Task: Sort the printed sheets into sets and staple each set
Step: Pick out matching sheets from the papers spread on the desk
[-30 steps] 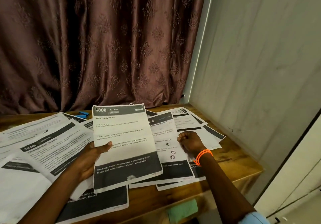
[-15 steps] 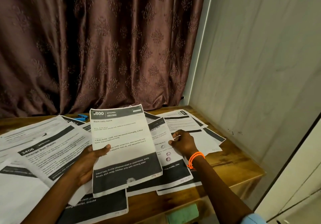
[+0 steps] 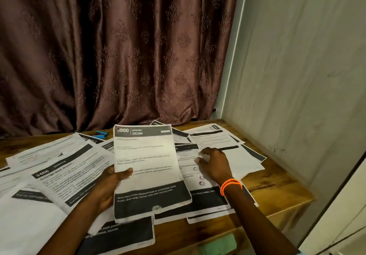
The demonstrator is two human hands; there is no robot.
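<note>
My left hand [image 3: 111,187] holds a printed sheet headed "9800 KITCHEN" [image 3: 147,167] by its left edge, thumb on the front, lifted above the wooden table [image 3: 277,187]. My right hand [image 3: 214,165], with an orange wristband, rests with bent fingers on the sheets [image 3: 200,175] lying to the right of the held one. More printed sheets [image 3: 65,165], one headed "3406", cover the left of the table. A blue stapler [image 3: 101,135] lies at the back near the curtain, partly hidden by paper.
A dark patterned curtain [image 3: 118,56] hangs behind the table. A pale wall panel [image 3: 297,76] closes the right side. The table's right edge drops off beside the sheets. A green object [image 3: 217,244] sits below the front edge.
My right hand has moved away from me across the right-hand sheets and loosened from a fist into spread, bent fingers. The held sheet stays in my left hand.
</note>
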